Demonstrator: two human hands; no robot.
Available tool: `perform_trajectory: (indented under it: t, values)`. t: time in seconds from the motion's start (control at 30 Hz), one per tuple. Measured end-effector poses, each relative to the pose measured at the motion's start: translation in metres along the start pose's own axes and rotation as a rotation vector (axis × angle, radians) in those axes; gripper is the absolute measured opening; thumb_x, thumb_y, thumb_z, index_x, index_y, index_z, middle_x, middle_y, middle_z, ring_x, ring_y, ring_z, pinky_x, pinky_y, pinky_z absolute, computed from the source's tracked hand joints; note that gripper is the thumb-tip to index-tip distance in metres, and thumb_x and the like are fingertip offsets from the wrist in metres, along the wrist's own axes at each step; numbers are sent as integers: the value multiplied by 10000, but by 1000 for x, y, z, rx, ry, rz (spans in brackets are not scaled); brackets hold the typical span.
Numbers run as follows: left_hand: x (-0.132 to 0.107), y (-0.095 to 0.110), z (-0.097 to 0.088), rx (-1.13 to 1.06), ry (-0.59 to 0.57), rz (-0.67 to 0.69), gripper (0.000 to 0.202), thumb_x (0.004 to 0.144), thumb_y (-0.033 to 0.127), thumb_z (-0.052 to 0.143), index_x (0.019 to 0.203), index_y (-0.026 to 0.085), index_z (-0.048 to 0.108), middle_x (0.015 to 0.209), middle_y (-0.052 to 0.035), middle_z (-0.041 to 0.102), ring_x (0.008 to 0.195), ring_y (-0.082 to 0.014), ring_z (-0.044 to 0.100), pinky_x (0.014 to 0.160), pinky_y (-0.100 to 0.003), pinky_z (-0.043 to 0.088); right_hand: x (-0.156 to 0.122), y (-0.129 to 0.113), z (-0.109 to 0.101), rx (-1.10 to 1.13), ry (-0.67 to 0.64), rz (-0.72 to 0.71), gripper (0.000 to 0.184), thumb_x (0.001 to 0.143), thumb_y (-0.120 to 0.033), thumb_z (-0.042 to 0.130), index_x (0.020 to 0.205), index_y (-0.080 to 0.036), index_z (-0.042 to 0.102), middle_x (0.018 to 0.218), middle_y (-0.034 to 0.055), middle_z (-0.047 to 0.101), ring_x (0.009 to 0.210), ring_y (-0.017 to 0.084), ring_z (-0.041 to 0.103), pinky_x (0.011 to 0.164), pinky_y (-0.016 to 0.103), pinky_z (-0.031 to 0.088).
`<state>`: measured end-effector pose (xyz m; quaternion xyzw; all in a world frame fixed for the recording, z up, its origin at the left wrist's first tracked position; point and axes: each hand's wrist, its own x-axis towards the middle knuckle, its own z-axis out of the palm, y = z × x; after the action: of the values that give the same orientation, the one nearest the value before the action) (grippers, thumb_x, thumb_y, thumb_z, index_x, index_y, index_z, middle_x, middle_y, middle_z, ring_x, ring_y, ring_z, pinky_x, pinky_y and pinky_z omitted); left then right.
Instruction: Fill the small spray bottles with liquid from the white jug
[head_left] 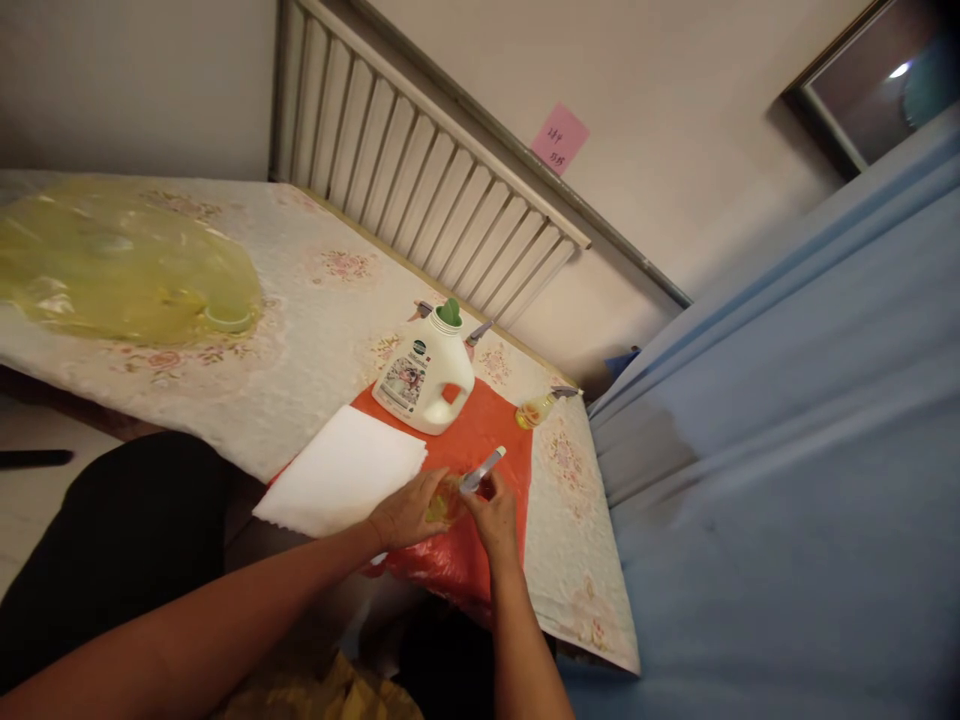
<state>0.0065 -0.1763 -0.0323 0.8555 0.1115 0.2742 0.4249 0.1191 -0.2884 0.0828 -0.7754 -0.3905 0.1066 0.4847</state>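
My left hand grips a small clear bottle of yellowish liquid over an orange-red sheet on the bed. My right hand is closed on the bottle's grey spray head, which points up and to the right. A white folded cloth lies just left of my left hand. A white detergent jug with a green cap stands on the sheet behind the hands. A second small spray bottle of yellow liquid lies at the sheet's right corner.
The bed has a floral white cover. A yellow plastic bag lies at its far left. A white radiator lines the wall behind, with a pink note above it. A blue curtain hangs on the right.
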Motion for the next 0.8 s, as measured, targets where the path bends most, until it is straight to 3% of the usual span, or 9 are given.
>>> perform_trajectory:
  t: [0.27,0.53,0.8]
  values:
    - [2,2,-2,-14,9,41,825,806,376,732,1484,215,292,1428,-149,507,1315,-319,511,1106,-518,423,-10,18,28,84,274,5,274,678,-378,767,811,-203,603,789,-4,651,735,168,581,730,277,479]
    - [0,-3,2,52,2,25,866,801,358,732,1501,222,242,1454,-155,487,1343,-320,493,1132,-519,403,-18,10,8,238,-8,28,309,847,-444,649,1019,-193,703,985,40,737,924,215,652,832,316,500]
    - [0,0,-1,42,2,16,883,777,340,749,1501,228,255,1447,-151,499,1336,-326,498,1123,-529,407,-16,7,3,204,-86,-48,257,881,-376,615,1058,-210,699,1043,42,730,964,210,653,886,311,488]
